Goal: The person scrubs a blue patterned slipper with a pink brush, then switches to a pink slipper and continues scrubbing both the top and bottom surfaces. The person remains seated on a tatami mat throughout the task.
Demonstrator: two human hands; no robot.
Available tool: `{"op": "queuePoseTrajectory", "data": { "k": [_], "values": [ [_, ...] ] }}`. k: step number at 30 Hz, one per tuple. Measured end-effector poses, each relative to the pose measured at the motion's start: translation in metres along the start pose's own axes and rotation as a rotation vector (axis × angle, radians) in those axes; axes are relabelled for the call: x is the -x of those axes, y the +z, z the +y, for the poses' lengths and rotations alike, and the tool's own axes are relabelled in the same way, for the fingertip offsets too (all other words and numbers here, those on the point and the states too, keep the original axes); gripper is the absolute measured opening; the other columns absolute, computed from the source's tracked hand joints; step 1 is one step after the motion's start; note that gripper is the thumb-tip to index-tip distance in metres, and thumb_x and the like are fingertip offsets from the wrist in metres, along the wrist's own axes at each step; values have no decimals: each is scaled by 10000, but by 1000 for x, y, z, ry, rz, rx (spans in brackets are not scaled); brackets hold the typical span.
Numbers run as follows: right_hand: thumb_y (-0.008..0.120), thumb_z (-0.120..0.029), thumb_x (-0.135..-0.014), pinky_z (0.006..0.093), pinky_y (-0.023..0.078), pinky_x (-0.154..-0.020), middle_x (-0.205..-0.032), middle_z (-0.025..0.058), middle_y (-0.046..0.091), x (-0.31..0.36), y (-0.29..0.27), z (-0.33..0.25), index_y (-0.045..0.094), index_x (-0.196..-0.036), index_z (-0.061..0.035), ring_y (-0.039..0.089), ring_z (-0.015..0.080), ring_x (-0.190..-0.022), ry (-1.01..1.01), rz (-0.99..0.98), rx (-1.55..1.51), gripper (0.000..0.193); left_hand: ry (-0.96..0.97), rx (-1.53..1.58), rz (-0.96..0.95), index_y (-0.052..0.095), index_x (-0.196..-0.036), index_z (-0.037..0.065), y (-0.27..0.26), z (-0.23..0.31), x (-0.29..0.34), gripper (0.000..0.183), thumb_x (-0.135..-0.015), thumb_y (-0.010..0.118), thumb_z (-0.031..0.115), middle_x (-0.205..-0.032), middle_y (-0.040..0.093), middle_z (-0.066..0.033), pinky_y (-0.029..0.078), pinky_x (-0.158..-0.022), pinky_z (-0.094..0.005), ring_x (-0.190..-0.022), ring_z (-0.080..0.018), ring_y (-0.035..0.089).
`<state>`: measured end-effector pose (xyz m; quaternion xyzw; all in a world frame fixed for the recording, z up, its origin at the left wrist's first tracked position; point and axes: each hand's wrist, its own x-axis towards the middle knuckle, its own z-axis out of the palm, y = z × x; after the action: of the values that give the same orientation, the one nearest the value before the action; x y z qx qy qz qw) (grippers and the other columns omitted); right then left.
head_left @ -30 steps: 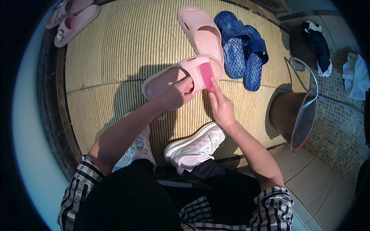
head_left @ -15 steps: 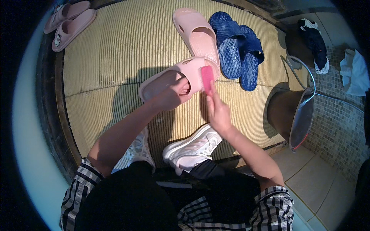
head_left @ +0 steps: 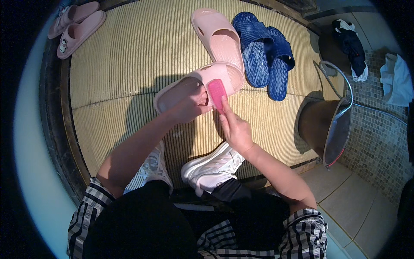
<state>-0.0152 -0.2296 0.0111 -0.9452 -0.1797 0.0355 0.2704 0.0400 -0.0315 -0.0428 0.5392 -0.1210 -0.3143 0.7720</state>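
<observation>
My left hand [head_left: 192, 105] grips a pink slipper [head_left: 172, 93] by the edge of its strap, with the fingers tucked into the foot opening. Against the strap's outer side lies a bright pink scrubbing brush [head_left: 217, 93], its handle end pinched in my right hand [head_left: 237, 129]. The brush's bristles are hidden. Just beyond, a second pink slipper [head_left: 212, 26] lies on the ribbed mat, touching or nearly touching the held one. Right of it sit two dark blue slippers [head_left: 257, 64], side by side and wet-looking.
The ribbed yellowish mat [head_left: 116, 56] spreads under everything. Another pair of pink slippers [head_left: 82, 34] lies at the far left. On the right stands a brown bucket [head_left: 317, 123] with a hose [head_left: 350, 93]. Dark and white cloths [head_left: 355, 54] hang by the tiled wall. My white shoes [head_left: 211, 168] are close below.
My right hand has drawn the brush left and slightly nearer across the slipper's strap, and its flat back now shows more. My left hand keeps its grip, barely shifted.
</observation>
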Motion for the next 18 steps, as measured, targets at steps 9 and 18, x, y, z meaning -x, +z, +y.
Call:
{"op": "queuePoseTrajectory", "data": {
  "k": [9,18],
  "values": [
    [499,-254,-1000,416,485,-470,-646,151,621,-6,-11,28,303,-1523,-119,603,300,-511,169,15,47,575,14,-657,-132,315,-1374,-32,-13,6,0,561,-879,577,-7,-1147,582,-106,446,-948,-296,-1091,-169,556],
    [519,-257,-985,411,480,-440,-625,125,604,-16,-9,27,321,-1523,-165,575,282,-462,72,-10,151,581,-32,-345,-77,187,-1453,-22,-10,9,4,656,-907,550,-12,-1277,543,-135,415,-1025,-334,-1186,-206,534]
  ]
}}
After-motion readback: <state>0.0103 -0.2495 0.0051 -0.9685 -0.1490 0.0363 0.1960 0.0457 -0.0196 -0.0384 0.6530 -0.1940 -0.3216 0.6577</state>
